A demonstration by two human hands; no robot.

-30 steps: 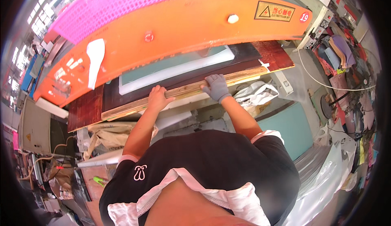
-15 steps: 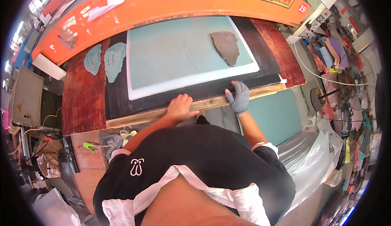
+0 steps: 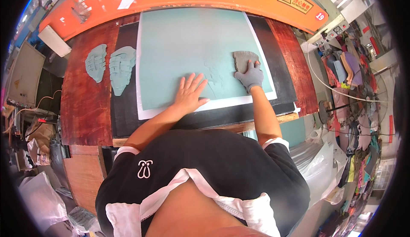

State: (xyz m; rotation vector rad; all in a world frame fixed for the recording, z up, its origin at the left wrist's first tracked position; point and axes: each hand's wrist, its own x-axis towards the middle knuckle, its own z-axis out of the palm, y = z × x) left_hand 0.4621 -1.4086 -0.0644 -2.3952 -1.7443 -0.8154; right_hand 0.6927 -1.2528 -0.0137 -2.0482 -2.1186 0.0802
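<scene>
Left hand (image 3: pixel 190 92) lies flat, bare fingers spread, palm pressing the pale green sheet (image 3: pixel 192 45) on the worktop (image 3: pixel 85 109). Gloved right hand (image 3: pixel 250 76) reaches forward, fingers laid open over a grey die (image 3: pixel 244 59) on the sheet's right side, gripping nothing.

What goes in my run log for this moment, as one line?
left hand: flat on teal sheet | right hand: gloved, on grey cutting die

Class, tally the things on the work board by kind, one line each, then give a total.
Teal sole-shaped cut pieces lying left of the sheet: 2
Large teal flat sheet: 1
Grey-brown sole-shaped cutter under the gloved right hand: 1
Total: 4
</scene>
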